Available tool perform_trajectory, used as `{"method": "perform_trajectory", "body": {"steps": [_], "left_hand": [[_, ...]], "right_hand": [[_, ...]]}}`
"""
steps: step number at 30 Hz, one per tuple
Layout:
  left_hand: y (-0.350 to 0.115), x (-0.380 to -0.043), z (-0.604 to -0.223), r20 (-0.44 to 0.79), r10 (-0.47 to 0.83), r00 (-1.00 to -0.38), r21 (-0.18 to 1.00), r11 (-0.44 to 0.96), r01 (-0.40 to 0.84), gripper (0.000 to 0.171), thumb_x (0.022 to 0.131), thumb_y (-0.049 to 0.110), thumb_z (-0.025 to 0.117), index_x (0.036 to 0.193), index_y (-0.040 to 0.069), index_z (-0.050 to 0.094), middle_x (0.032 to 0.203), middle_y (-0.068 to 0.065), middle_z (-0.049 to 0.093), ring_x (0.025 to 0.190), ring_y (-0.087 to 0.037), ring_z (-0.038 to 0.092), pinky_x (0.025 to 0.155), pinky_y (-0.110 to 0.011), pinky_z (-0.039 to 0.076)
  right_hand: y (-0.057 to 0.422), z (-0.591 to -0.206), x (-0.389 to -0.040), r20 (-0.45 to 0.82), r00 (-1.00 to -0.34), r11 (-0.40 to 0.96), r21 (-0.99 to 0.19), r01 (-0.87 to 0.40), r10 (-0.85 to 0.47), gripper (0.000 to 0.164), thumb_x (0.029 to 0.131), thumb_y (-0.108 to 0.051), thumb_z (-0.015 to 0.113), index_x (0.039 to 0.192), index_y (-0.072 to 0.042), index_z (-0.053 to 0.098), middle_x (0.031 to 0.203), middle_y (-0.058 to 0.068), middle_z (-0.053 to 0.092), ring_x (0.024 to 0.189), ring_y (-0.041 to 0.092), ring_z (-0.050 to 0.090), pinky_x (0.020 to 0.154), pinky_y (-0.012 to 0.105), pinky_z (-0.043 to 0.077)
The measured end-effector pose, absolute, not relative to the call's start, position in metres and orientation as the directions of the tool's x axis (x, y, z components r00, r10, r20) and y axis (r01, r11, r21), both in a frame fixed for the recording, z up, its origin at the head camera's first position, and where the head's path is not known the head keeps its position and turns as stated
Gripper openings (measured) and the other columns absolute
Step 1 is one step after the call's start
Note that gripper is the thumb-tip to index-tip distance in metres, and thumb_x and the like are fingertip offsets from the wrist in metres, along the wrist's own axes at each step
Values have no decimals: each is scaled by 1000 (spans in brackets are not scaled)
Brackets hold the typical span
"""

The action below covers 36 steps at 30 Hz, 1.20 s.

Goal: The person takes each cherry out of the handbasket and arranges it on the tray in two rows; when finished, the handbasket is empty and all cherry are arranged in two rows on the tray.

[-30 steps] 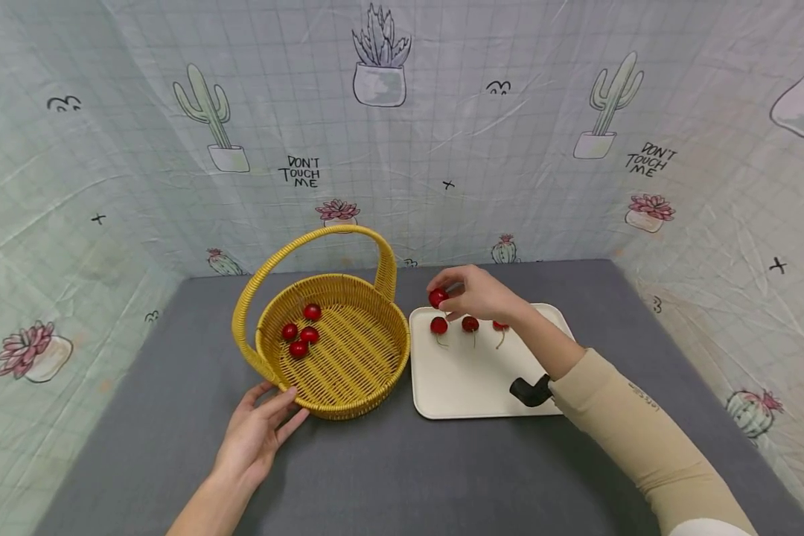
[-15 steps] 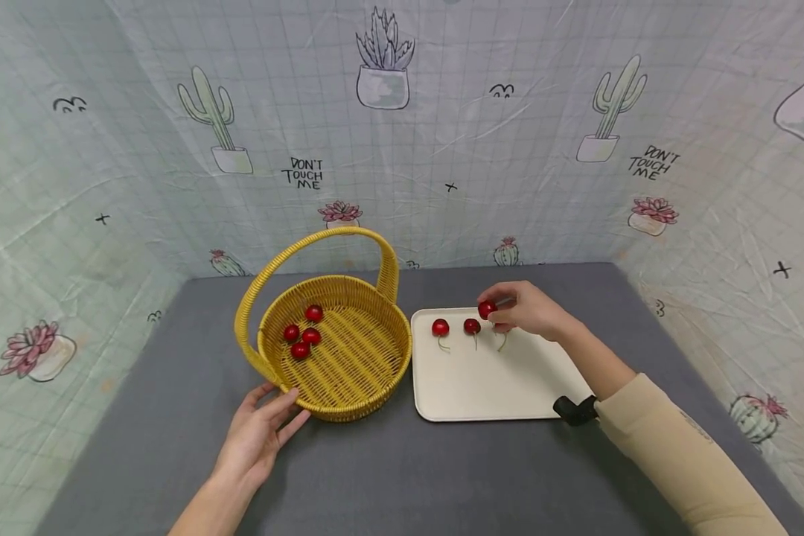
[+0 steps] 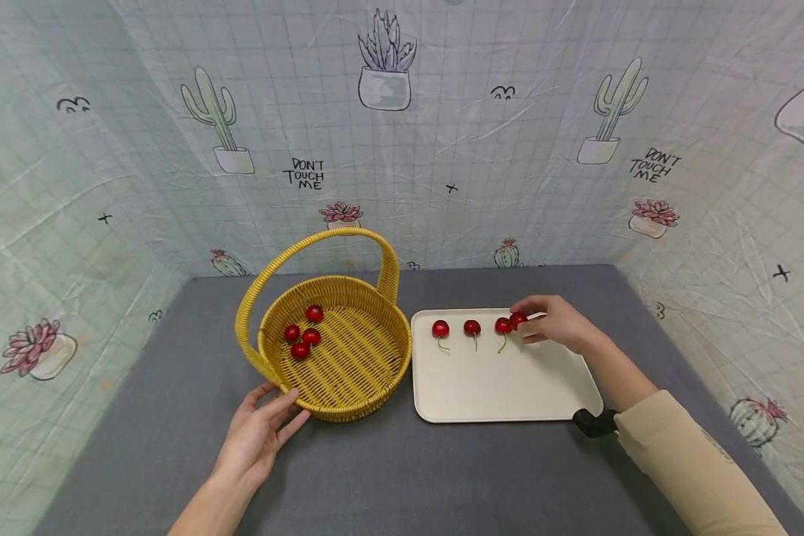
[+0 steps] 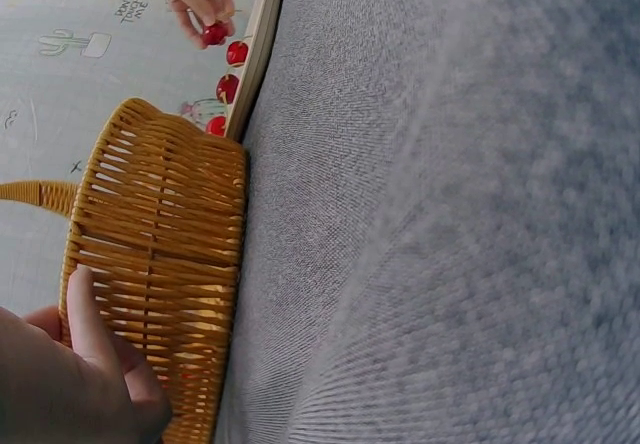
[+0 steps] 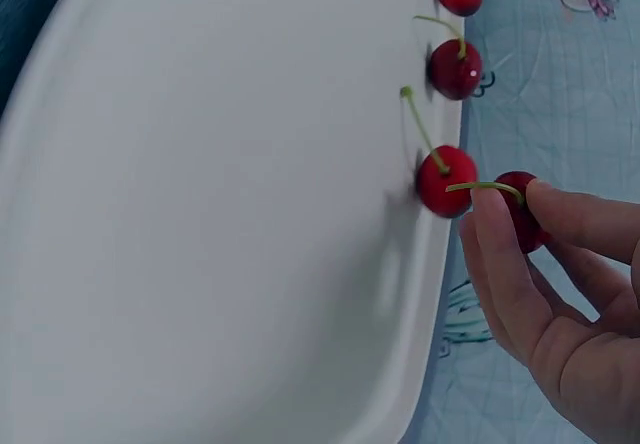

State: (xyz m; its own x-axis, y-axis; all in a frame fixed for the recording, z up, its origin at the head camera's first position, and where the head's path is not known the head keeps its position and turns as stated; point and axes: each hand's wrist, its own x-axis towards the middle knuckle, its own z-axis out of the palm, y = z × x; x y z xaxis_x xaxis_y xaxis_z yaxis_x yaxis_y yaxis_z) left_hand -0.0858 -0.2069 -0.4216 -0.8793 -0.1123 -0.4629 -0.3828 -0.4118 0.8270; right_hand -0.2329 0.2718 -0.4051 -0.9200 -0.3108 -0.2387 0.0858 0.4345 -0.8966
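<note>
In the head view, my right hand (image 3: 559,325) pinches a dark red cherry (image 3: 518,320) at the tray's far side, close beside another cherry (image 3: 503,326). The right wrist view shows the held cherry (image 5: 520,209) between thumb and fingers, its green stem across a fingertip. More cherries, one dark (image 3: 472,327) and one brighter (image 3: 440,328), continue the row leftward on the cream tray (image 3: 502,387). My left hand (image 3: 249,439) holds the near-left rim of the yellow woven basket (image 3: 355,350), one finger over the rim and another digit outside it. Several cherries (image 3: 311,337) lie inside.
A tall arched handle (image 3: 295,253) rises over the basket. Grey cloth (image 3: 402,476) covers the table, and a printed curtain (image 3: 429,149) hangs behind and at both sides. A black wrist-worn piece (image 3: 592,422) sits under the right forearm, by the tray's near-right corner.
My right hand has carried its cherry rightward along the row and lowered it beside the third one, which is now uncovered. My left hand stays on the basket rim.
</note>
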Motion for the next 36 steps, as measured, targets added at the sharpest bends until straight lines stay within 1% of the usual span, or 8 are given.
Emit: {"method": "perform_trajectory", "body": {"steps": [7,15,20,23,26,30,33,36], "left_hand": [[-206,-85,-421,-464,-118,-878,827,-412,-382,57,106,7,58,146,15,18,134,-9,49,114,-16,61,101,-34,55],[-205,-85,-422,-455,-112,-883,832,-407,-377,64,106,8,58,152,12,14,137,-11,46,117,-16,60,101,-33,54],[-206,-85,-422,-452,-107,-885,832,-407,-376,67,106,8,58,154,11,11,138,-10,45,117,-16,60,102,-33,54],[-207,-84,-421,-450,-106,-886,833,-407,-375,67,107,8,58,154,12,11,138,-10,45,117,-16,59,102,-33,54],[-207,-85,-421,-450,-108,-887,833,-409,-373,65,107,8,58,153,12,13,137,-10,46,117,-16,59,102,-33,54],[-206,-85,-422,-451,-110,-886,832,-412,-373,65,106,8,60,151,13,15,136,-10,48,116,-17,60,102,-34,54],[-206,-84,-422,-447,-109,-888,836,-404,-371,67,105,8,61,152,12,14,135,-10,48,115,-16,60,102,-34,54],[-207,-84,-423,-445,-112,-888,838,-401,-370,65,105,8,60,151,12,15,134,-9,49,113,-15,60,101,-34,54]], "right_hand": [[288,-418,-238,-260,-928,460,-881,115,-266,48,99,4,62,140,19,42,132,37,49,111,42,62,89,47,61],[298,-422,-242,-298,-930,542,-829,139,-217,45,101,-2,63,138,16,47,130,35,54,111,39,61,88,46,61],[301,-423,-243,-318,-929,594,-791,150,-189,43,101,-8,65,136,13,52,127,31,57,99,31,63,80,40,62],[302,-425,-244,-327,-927,593,-789,160,-185,44,102,-11,66,137,12,53,128,30,57,94,27,64,77,37,62],[303,-426,-246,-333,-924,589,-791,165,-187,46,102,-12,66,138,12,51,130,32,56,96,27,65,78,38,62],[305,-425,-247,-341,-921,586,-792,174,-188,48,102,-13,66,139,13,49,132,33,55,99,29,67,82,41,63],[306,-425,-248,-345,-919,593,-787,173,-189,50,102,-14,66,140,13,48,131,32,56,101,30,67,83,42,62],[307,-426,-250,-353,-918,612,-771,175,-182,51,101,-15,68,140,11,49,128,28,59,98,28,66,80,39,62]]}}
